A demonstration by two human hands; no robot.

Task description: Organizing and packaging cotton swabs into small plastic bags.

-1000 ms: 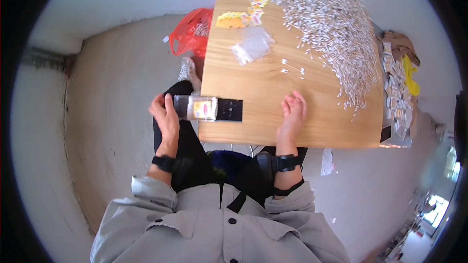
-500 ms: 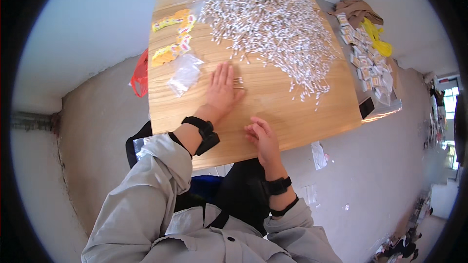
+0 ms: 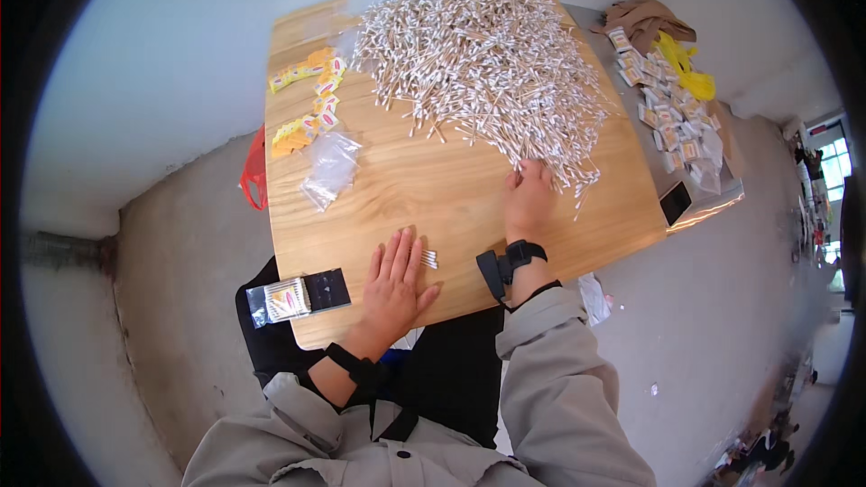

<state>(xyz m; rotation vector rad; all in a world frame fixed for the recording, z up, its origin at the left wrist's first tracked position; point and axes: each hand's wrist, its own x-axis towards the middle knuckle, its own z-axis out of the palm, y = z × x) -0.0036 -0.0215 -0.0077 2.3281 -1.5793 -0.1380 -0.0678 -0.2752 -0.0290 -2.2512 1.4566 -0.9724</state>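
Note:
A big heap of cotton swabs (image 3: 478, 59), white-tipped on thin tan sticks, covers the far part of the wooden table (image 3: 433, 207). My left hand (image 3: 391, 284) lies flat near the front edge, fingers stretched out. From under its right side poke the tips of a few loose swabs (image 3: 430, 259); the rest of them is hidden. At the heap's near right edge, my right hand (image 3: 530, 203) touches the swabs with bent, closed fingers, slightly blurred. What lies between those fingertips is hidden.
Clear plastic bags (image 3: 332, 167) and yellow cards (image 3: 298, 133) lie at the left. A bag packed with swabs (image 3: 284, 298) sits by a dark flat case (image 3: 327, 289) at the front left corner. Beyond the right edge are small white boxes (image 3: 666, 117) and a phone (image 3: 675, 203).
My left hand has slid toward me along the table, with the loose swabs beside it. My right hand has gone forward and right, from the front edge to the heap.

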